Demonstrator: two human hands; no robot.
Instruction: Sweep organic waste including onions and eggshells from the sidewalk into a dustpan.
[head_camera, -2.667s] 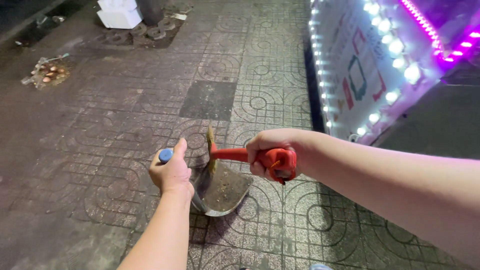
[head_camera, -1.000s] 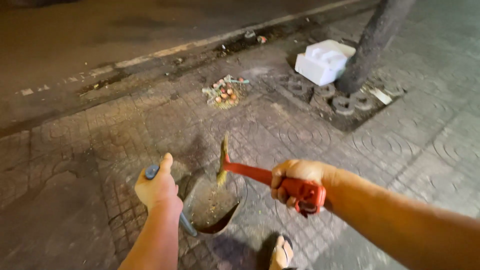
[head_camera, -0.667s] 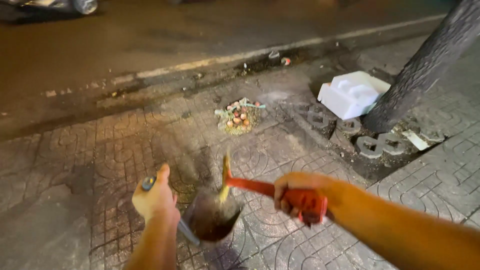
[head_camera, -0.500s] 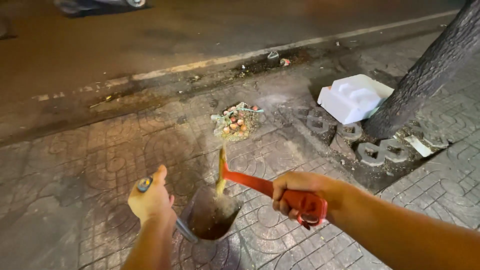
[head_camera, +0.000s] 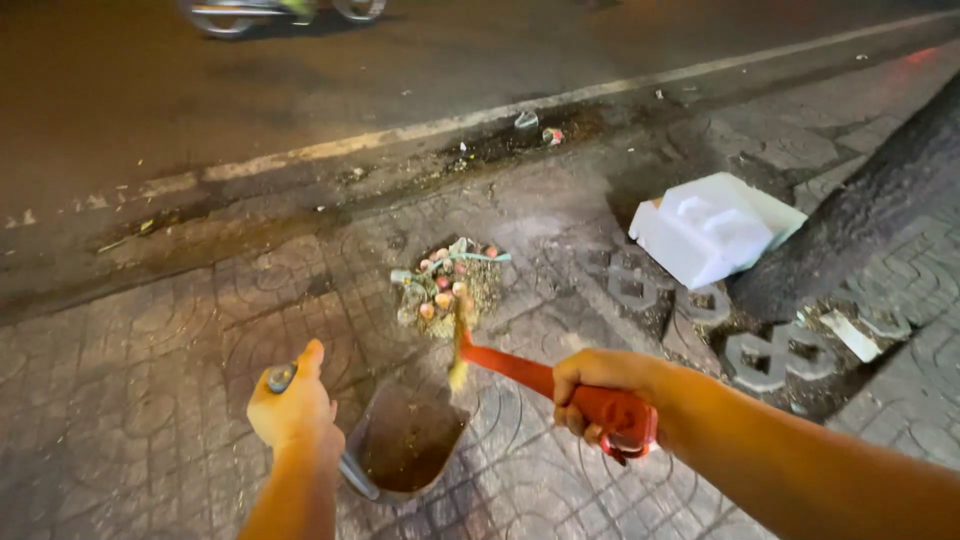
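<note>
Red-handled hand broom (head_camera: 540, 375) gripped in my right hand (head_camera: 600, 395), my left hand (head_camera: 292, 410) fisted on the dustpan (head_camera: 405, 440), mouth tilted toward the litter pile (head_camera: 445, 290) just ahead.

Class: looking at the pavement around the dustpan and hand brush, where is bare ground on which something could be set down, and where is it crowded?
Bare paving lies left of the left hand and dustpan, up to the kerb. More lies between the litter pile and foam box. Crowded: the pile, the brush in the right hand, and the tree base with its grate.
</note>
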